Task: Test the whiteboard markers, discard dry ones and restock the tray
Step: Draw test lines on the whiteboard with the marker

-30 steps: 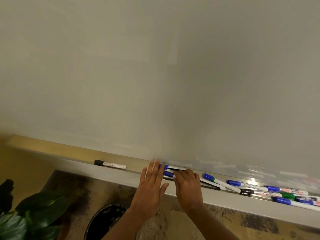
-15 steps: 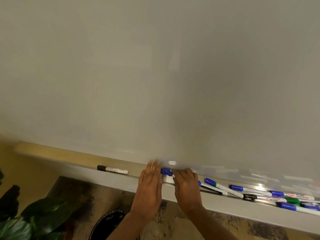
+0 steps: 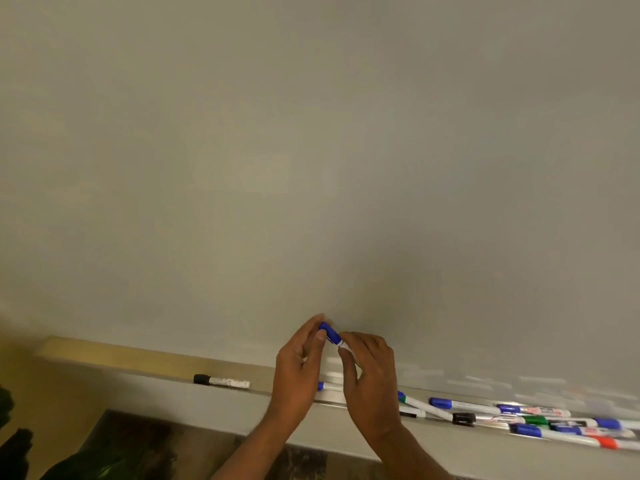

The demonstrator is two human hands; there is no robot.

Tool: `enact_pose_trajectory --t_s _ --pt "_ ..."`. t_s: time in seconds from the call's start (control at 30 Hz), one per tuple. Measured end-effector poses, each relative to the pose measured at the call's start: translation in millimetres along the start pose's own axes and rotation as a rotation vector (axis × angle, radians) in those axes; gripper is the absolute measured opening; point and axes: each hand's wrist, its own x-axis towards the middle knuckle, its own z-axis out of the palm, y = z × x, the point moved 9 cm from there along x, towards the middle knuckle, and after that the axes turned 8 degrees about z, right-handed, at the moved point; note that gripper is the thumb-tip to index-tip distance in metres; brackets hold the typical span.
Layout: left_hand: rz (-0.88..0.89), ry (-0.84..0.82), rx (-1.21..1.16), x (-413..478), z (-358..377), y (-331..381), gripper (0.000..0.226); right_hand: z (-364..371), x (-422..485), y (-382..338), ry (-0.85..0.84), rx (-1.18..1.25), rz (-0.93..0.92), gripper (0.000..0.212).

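Marker point(image 3: 331, 336) with blue cap and white barrel, held just above long metal tray point(image 3: 156, 362) before pale whiteboard point(image 3: 311, 168), left hand point(image 3: 298, 370) fingers pinching cap, right hand point(image 3: 372, 372) fingers curled round barrel, black-capped white marker point(image 3: 221, 381) alone on tray leftward, mixed markers point(image 3: 540, 420) heaped rightward.

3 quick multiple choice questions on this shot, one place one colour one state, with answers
1. Where is the black-capped marker? A) alone at the left of the tray B) on the floor C) in a bin
2. Cap colour of the held marker: A) red B) blue C) green
3. The held marker is: A) capped, in both hands B) uncapped, writing C) lying in the tray
A: it lies on the tray apart from the other markers. B: blue shows at the left hand. A: left hand pinches the cap, right hand grips the barrel.
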Motion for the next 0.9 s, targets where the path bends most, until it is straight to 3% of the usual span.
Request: enact_pose_trajectory --t_s 0.13,0.4,0.53,0.7,0.9 --pt "-0.018 -0.074 -0.169 5 9 60 0.032 -38 20 -23 -0.054 0.187 0.102 0.023" --pt "0.023 -0.304 -0.372 0 40 178 0.045 -121 57 -73 -0.194 0.578 0.26 0.028" --pt "0.05 -0.36 -0.472 -9 56 223 0.04 -161 65 -95 -0.274 0.699 0.385 0.016" --pt "0.087 -0.483 -0.511 -20 80 276 0.045 -199 74 -121 -0.365 0.824 0.429 0.045" --pt "0.175 -0.432 -0.527 -20 91 330 0.035 -241 88 -134 -0.289 0.907 0.451 0.043"
